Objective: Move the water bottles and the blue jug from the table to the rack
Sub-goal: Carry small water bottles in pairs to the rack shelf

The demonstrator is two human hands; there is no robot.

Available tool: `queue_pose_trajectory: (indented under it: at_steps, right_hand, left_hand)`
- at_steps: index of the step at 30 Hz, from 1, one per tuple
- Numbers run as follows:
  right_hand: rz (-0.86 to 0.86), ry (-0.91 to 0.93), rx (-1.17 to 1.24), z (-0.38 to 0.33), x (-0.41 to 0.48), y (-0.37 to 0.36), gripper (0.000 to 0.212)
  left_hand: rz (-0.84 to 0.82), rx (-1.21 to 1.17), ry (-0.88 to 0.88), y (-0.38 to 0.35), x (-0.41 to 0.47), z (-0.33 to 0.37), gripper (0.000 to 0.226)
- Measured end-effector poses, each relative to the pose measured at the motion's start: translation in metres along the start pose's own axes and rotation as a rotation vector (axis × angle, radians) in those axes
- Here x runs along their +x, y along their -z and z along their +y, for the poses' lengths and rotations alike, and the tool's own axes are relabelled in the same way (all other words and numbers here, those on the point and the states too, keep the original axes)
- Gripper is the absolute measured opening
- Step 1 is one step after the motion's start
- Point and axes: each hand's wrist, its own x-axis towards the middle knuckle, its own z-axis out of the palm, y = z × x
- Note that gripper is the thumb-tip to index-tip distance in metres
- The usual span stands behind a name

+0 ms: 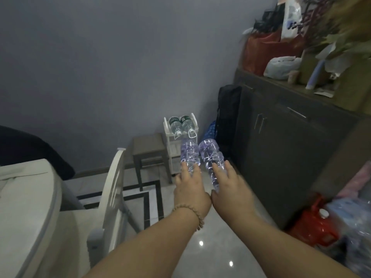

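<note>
A small grey stool (149, 149) stands on the tiled floor (200, 237) against the grey wall (120, 67). A white chair (112, 189) sits beside it. Along the right runs a dark cabinet (281, 149), its top crowded with bags (267, 51) and dried flowers (331, 23). A black backpack (227, 117) leans at the cabinet's far end; a red jug (315, 223) sits at its near end.

The room around me is dim and bluish-grey. Two small bright spots of overhead light glare off the glossy floor (200, 243) near my arms. The shelf clutter (313, 37) on my right is smeared with motion blur, and straight lines bow toward the edges.
</note>
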Motion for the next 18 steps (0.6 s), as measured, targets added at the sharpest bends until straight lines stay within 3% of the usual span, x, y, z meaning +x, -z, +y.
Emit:
queue_pose_trajectory:
  at_steps: [13,18]
  right_hand:
    - [-0.123,0.075,-0.026,0.05,0.216,-0.058,0.071]
    - [-0.192,0.192,-0.007,0.075,0.294,-0.098,0.07]
  left_hand:
    - [-0.056,0.057,0.136,-0.061,0.213,0.007,0.088]
    - [-0.036,0.058,0.274,-0.092,0.279,0.005,0.087]
